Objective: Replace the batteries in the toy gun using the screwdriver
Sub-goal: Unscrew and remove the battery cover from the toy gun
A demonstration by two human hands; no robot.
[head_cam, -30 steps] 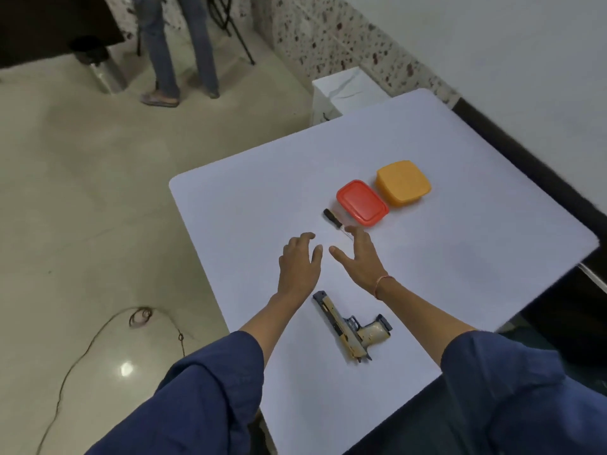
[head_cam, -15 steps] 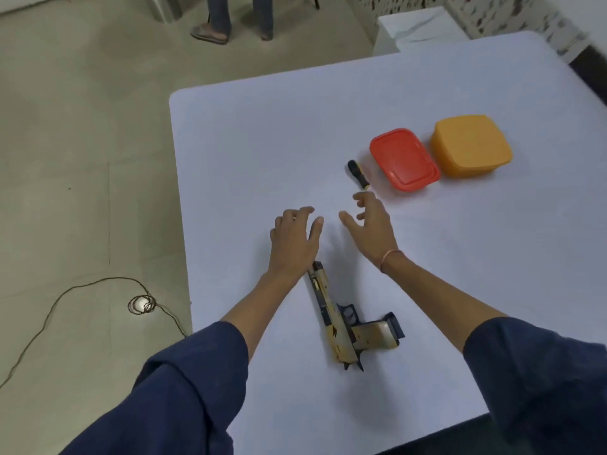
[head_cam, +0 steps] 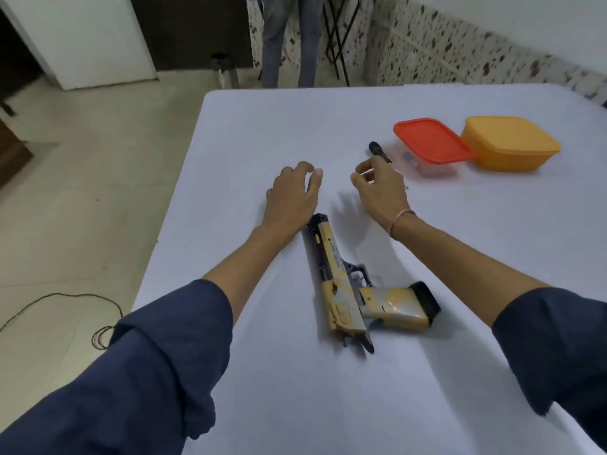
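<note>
Covering most of the view, big white table (head_cam: 427, 389) with all the things on top. Orange box (head_cam: 510, 147) at the far right, shut. Clear box with a red lid (head_cam: 432, 141) just beside it, small bits inside, too blurry to name. Toy gun (head_cam: 348, 290) lying flat on its side near the middle, between the two arms, grip pointing right. Looks all shut up, no cover off, no batteries out.

Left hand (head_cam: 292, 195) past the front end of the gun, fingers loose and bent, holding nothing. Right hand (head_cam: 382, 188) reaching at the screwdriver (head_cam: 379, 152), fingers curled in over its shaft. Black handle poking out past the fingers, thin tip showing on the other side. Hard to tell if gripped yet or only touched.

Job only just starting, by the look of it. Left to do: pick up the screwdriver, undo the screw, open the cover, swap the batteries, close up again.
</note>
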